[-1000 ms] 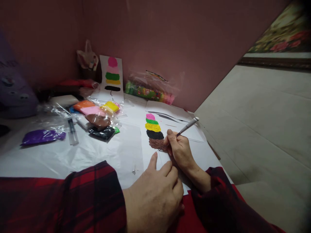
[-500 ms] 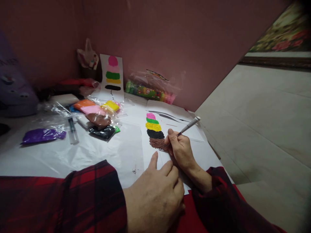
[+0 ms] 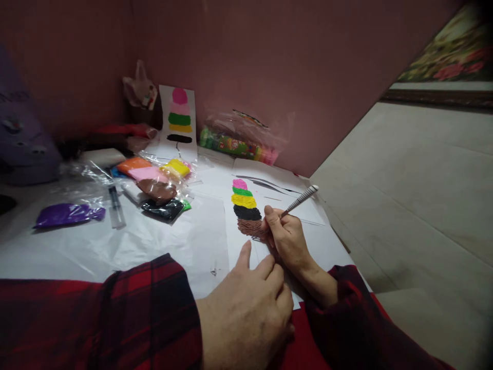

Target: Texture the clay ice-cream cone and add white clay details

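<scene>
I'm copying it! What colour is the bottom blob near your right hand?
The bottom blob is brown, best seen in the head view.

Drawing (image 3: 247, 207) ahead of me, packets (image 3: 156, 190) off to the left.
On the table (image 3: 154, 252), I have the left hand (image 3: 248, 303) just before the drawing and the right hand (image 3: 289, 240), a pen (image 3: 301, 200) in it, at the drawing's right side. Behind the packets a card (image 3: 180, 119) stands near the wall (image 3: 292, 67); right of that I see a plastic bag (image 3: 239, 145).

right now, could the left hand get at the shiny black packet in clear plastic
Probably yes; only flat white sheets seem to lie between the left hand and the shiny black packet.
</scene>
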A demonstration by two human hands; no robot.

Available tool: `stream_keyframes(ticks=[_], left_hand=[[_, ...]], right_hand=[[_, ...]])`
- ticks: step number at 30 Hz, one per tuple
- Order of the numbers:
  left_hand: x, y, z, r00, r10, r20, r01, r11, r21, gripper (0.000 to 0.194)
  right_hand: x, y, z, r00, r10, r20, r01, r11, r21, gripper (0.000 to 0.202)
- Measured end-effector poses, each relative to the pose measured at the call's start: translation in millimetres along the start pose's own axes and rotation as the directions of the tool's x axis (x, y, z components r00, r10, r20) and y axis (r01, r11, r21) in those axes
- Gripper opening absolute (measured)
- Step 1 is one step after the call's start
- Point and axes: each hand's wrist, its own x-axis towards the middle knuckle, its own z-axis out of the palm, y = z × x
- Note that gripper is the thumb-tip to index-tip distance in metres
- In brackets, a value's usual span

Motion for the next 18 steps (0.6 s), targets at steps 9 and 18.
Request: stream_keyframes(ticks=[9, 18], left_hand=[[0.2, -0.7, 4.3, 1.000, 0.002, -0.030, -0.001, 1.000, 0.009, 0.036], [0.0, -1.1, 1.4, 0.999, 0.003, -0.038, -0.003, 1.000, 0.002, 0.036]], right_hand=[[-0.4, -1.5, 0.3, 1.000, -0.004, 0.021, 0.004, 1.000, -0.020, 0.049], [-0.2, 0.5, -0.1, 1.000, -0.002, 0.031, 0.003, 0.999, -0.044, 0.047]])
